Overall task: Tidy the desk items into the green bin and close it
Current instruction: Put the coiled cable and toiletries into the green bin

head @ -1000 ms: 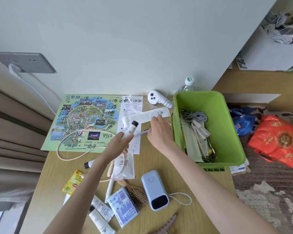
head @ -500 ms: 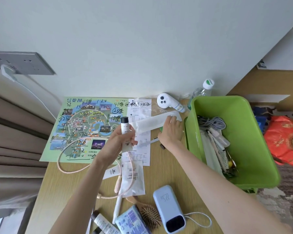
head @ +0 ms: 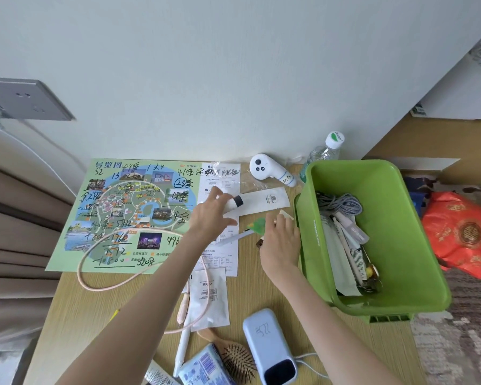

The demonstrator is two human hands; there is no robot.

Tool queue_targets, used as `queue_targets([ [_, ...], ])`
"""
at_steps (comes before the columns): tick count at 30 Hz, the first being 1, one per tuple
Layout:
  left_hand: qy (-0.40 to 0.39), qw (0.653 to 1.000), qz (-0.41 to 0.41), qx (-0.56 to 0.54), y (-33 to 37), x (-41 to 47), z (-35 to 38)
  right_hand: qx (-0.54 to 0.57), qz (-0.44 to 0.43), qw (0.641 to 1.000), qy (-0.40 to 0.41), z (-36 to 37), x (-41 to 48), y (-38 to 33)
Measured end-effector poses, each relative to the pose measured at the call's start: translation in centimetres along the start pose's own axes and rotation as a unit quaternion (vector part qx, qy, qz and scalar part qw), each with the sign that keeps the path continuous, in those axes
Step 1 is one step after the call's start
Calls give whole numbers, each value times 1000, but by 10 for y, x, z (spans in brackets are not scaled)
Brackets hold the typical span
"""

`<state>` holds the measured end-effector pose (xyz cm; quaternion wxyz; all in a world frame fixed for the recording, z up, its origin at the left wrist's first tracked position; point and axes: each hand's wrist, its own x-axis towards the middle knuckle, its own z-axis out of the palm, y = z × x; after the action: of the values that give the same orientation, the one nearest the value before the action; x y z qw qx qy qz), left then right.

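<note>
A park map [head: 128,212] scrawled with black numbers is seen lying left of the green bin [head: 400,276], a pink cable [head: 117,282] looped across its lower edge. Nearer the bin, a small white tube with a black cap [head: 233,203] is gripped in the left hand [head: 210,218]. Just beside the bin's left wall, the right hand [head: 279,243] is curled around small items, a green piece [head: 257,225] among them. The bin is shown open, with a grey cord [head: 342,204] and pens inside.
</note>
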<state>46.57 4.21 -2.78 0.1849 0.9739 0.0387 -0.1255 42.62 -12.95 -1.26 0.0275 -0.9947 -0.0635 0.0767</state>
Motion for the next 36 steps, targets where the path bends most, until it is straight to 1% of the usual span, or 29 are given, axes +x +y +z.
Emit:
queue_targets([
  [2,-7,999,19,35,-2,-3,6,-37,-15,999,-33,6,-4,-1],
  [4,9,997,38,64,-2,-8,10,-70,-24,996,-55,9,-5,-2],
  [7,26,992,66,103,-2,-15,9,-103,-26,993,-60,8,-7,-3],
  [12,38,987,97,122,-7,-26,3,-126,-36,990,-61,7,-10,-4],
  [15,74,987,100,104,-8,-32,-7,-123,-47,989,-62,7,-13,-3],
  [17,113,987,86,70,-9,-35,-17,-117,-50,990,-68,6,-15,-2],
  [20,153,988,34,-1,-17,-42,-35,-84,-48,992,-75,7,-17,-2],
  [22,158,986,-12,-42,-27,-48,-42,-39,-33,996,-70,5,-19,-2],
  [25,136,976,-72,-151,-46,-60,-45,63,-12,997,-40,0,-20,-4],
  [27,119,963,-103,-217,-58,-70,-44,108,-23,994,-20,-2,-17,-8],
  [30,112,937,-141,-299,-71,-88,-40,129,-62,990,-21,0,-4,-16],
  [36,105,880,-199,-418,-84,-120,-36,103,-105,982,-116,22,6,-20],
])
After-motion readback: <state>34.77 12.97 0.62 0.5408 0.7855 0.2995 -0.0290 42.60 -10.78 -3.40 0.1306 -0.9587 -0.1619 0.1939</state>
